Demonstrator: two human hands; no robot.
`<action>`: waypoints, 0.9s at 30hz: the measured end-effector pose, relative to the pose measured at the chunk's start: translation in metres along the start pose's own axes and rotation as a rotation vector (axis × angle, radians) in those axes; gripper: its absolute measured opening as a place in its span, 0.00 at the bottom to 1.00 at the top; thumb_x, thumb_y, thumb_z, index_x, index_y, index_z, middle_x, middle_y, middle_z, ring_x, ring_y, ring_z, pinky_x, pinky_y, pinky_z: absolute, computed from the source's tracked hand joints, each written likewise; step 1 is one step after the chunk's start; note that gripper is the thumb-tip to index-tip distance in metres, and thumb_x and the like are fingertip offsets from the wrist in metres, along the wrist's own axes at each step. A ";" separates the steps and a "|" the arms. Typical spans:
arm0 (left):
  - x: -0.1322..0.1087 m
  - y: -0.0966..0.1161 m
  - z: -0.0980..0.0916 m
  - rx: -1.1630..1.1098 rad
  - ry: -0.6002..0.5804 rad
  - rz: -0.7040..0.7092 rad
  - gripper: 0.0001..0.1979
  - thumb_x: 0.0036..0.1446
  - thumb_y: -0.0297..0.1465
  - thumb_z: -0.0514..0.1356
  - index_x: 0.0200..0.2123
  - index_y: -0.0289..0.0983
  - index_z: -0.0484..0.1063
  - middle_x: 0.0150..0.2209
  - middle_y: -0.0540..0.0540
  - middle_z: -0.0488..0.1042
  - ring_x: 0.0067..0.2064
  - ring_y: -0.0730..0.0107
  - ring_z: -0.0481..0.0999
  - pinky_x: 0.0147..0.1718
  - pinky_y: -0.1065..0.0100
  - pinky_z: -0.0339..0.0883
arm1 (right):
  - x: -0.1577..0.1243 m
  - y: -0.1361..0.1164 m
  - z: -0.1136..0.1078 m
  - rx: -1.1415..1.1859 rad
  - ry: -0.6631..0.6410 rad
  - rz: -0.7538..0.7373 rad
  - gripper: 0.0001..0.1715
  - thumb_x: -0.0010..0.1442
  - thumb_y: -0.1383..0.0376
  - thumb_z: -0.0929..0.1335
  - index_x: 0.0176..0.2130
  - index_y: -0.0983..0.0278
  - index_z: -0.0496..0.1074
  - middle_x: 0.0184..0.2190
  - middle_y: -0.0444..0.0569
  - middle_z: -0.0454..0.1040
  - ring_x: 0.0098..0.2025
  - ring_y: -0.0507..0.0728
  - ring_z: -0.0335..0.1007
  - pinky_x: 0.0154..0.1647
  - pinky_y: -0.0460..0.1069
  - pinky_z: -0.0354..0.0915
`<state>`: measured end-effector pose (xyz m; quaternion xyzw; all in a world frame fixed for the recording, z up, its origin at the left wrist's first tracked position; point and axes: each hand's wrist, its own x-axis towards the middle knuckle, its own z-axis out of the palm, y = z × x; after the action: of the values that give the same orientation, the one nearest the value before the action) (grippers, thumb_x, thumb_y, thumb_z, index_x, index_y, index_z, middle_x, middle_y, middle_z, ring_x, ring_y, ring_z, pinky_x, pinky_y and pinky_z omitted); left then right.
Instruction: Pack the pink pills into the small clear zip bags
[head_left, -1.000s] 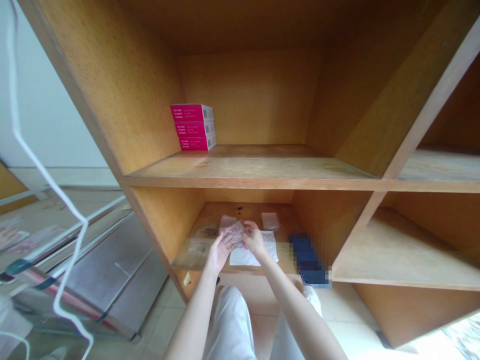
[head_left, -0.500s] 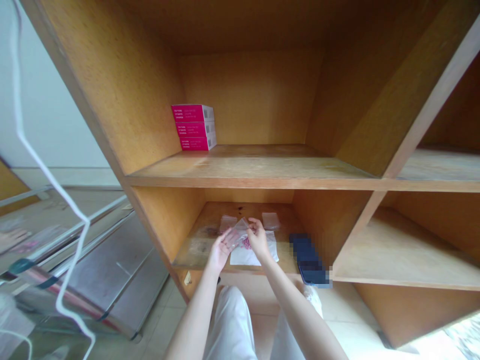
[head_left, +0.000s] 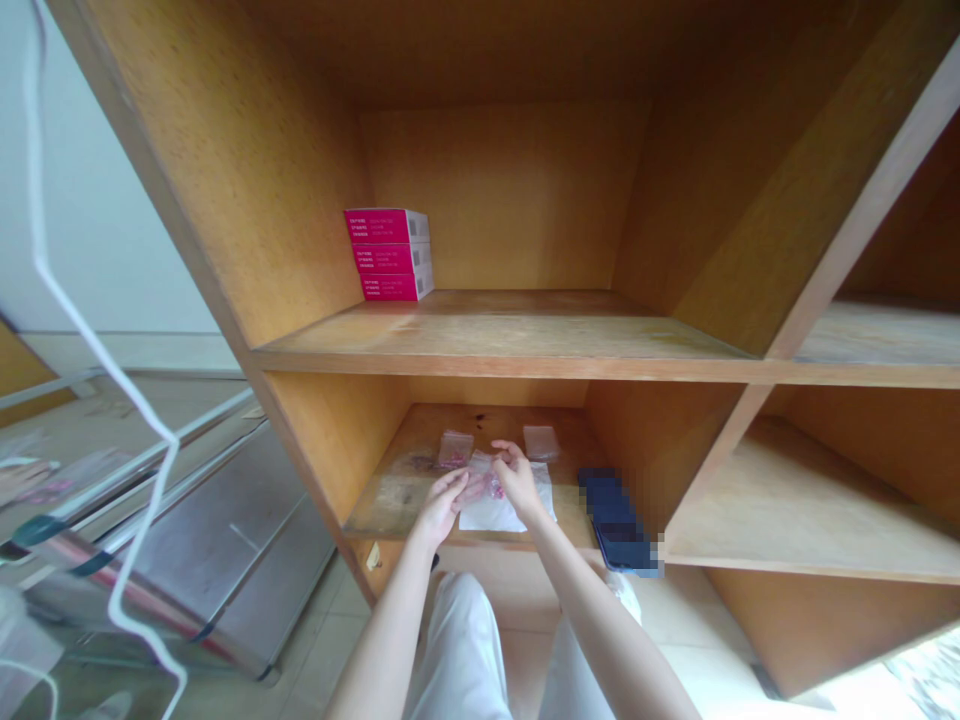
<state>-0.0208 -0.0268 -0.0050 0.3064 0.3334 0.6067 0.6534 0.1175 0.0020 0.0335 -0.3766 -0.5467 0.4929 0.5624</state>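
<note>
Two things to settle: where is the bag, and how do the hands have it?

It's a small clear plastic bag [head_left: 484, 473] with pink bits [head_left: 492, 488] inside, held just over a white paper sheet [head_left: 504, 517] on the floor of the lower wooden shelf compartment [head_left: 397, 505]. The right hand [head_left: 519, 482] pinches the bag's right side.

And the left hand [head_left: 442, 508]?

Its fingers [head_left: 466, 487] reach the bag's lower edge. They touch it, but I can't tell whether they clamp it. The two hands stand just apart, with the bag between them.

Which step would you call this?

Working on this one bag between both hands, I'd judge, rather than reaching for something or setting it down. A second clear bag [head_left: 456, 449] lies beyond the left hand, and a third clear bag [head_left: 541, 441] lies beyond the right, neither one touched.

What does the next move call for?

A steady pinch from both hands along the bag's edge, I'd say. The plastic looks thin and limp, so a loose hold could let it slip.

Anything else close by?

A pixelated dark blue object [head_left: 616, 520] lies right of the paper, too blurred to name. On the shelf above sit three stacked magenta boxes [head_left: 388, 255].
</note>
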 end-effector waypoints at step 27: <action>-0.004 0.004 0.007 0.005 0.012 0.061 0.06 0.43 0.27 0.64 0.27 0.34 0.69 0.29 0.45 0.77 0.31 0.67 0.76 0.39 0.64 0.68 | -0.009 0.017 -0.012 -0.060 -0.186 -0.027 0.11 0.49 0.59 0.65 0.23 0.64 0.64 0.17 0.41 0.65 0.20 0.49 0.59 0.21 0.43 0.56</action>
<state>-0.0173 -0.0302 0.0023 0.3144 0.3295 0.6272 0.6318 0.1277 -0.0009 0.0131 -0.3386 -0.6162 0.5015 0.5042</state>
